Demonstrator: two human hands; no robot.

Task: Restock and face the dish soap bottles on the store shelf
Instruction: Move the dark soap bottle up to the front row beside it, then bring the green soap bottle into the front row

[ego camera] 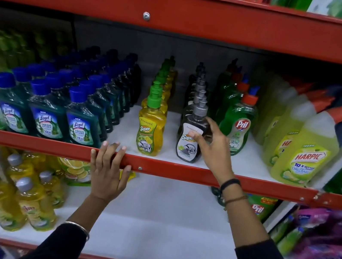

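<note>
On the middle shelf a row of yellow dish soap pump bottles [150, 130] with green pumps runs back from the front edge. To its right stands a row of dark grey pump bottles [186, 147] with grey pumps. My right hand [212, 145] wraps the right side of the front grey bottle, thumb across its label, fingers near the pump neck. My left hand [109, 168] rests on the red front rail of the shelf [181, 173], fingers curled over the edge. A row of green Pril bottles [239, 127] with orange caps stands further right.
Blue-capped Lizol bottles [46, 115] fill the left of the shelf, yellow-green Harpic bottles [303, 158] the right. White shelf floor shows between the rows. The shelf below holds yellow bottles [36, 199] at left and pink pouches [330, 253] at right. A red upper shelf rail [185, 12] overhangs.
</note>
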